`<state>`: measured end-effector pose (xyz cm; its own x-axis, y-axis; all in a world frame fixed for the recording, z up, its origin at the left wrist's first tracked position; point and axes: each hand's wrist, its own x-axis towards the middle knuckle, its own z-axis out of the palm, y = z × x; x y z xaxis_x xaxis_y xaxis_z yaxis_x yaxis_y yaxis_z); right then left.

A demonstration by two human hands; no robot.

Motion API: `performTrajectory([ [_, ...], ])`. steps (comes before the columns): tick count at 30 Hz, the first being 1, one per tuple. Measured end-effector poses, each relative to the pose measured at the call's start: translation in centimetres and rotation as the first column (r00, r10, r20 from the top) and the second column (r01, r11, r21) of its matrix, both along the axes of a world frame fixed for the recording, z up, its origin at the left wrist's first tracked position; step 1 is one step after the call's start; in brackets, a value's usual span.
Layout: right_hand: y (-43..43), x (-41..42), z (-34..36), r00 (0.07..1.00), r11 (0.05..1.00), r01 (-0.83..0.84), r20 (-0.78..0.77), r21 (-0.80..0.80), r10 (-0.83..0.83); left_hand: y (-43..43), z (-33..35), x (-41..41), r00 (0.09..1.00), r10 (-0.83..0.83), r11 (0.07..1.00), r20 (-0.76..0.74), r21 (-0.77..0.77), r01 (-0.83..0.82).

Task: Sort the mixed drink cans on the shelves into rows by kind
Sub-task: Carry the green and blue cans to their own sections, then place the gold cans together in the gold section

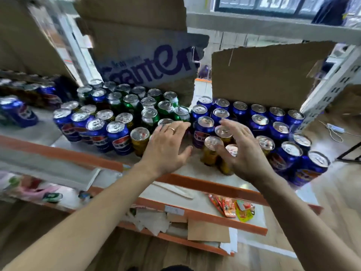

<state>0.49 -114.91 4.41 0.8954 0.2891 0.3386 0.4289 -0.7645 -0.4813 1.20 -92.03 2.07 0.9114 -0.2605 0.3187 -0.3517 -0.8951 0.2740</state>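
Three gold cans [212,151] stand upright in a tight cluster just behind the orange shelf edge [205,184], near its middle. Their long axes are vertical and their silver lids face up. The right hand [244,151] hovers just to the right of this cluster, palm turned toward the cans, fingers [236,130] spread wide, slightly curved and holding nothing. Whether the thumb touches the nearest can cannot be told. The left hand [168,145] hovers on the far side of the cluster, also behind the shelf edge, fingers spread wide and empty. The cluster lies between the two palms, and the right hand is the nearer, so a sideways close from the right would likely meet the can walls first. A lone gold can [139,140] stands just left of the left hand. Further behind the shelf edge, blue cans [259,122] stand in rows toward its right end and green cans [148,106] fill the middle. All cans are smooth, glossy metal cylinders with pull-tab lids, probably rigid but slippery, and liable to topple if pushed high. A matte cardboard sheet [263,75] with a torn, ragged top edge stands behind the blue rows.
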Motion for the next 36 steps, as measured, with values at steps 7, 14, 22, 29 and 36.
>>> performTrajectory([
  [7,13.0,0.6,-0.7,0.995,0.995,-0.096,-0.027,-0.019,0.096,13.3,-0.6,-1.6,0.994,0.107,0.994,-0.019,-0.003,-0.107],
  [14,21.6,0.8,-2.2,0.994,0.996,-0.093,-0.051,-0.013,0.092,22.1,-1.6,-2.1,0.990,0.136,0.991,-0.038,-0.001,-0.136],
  [22,24.8,2.2,-2.7,0.993,0.995,-0.088,-0.089,-0.042,0.084,25.7,-2.3,-0.3,0.991,0.129,0.991,-0.031,-0.016,-0.129],
  [29,25.0,6.4,-1.8,0.993,0.995,-0.099,-0.072,-0.031,0.097,26.0,-1.8,2.8,0.990,0.138,0.990,-0.022,-0.001,-0.138],
  [36,25.5,11.2,-0.7,0.983,0.987,-0.137,-0.132,-0.087,0.125,27.5,-0.6,6.7,0.985,0.167,0.985,-0.042,0.059,-0.164],
])
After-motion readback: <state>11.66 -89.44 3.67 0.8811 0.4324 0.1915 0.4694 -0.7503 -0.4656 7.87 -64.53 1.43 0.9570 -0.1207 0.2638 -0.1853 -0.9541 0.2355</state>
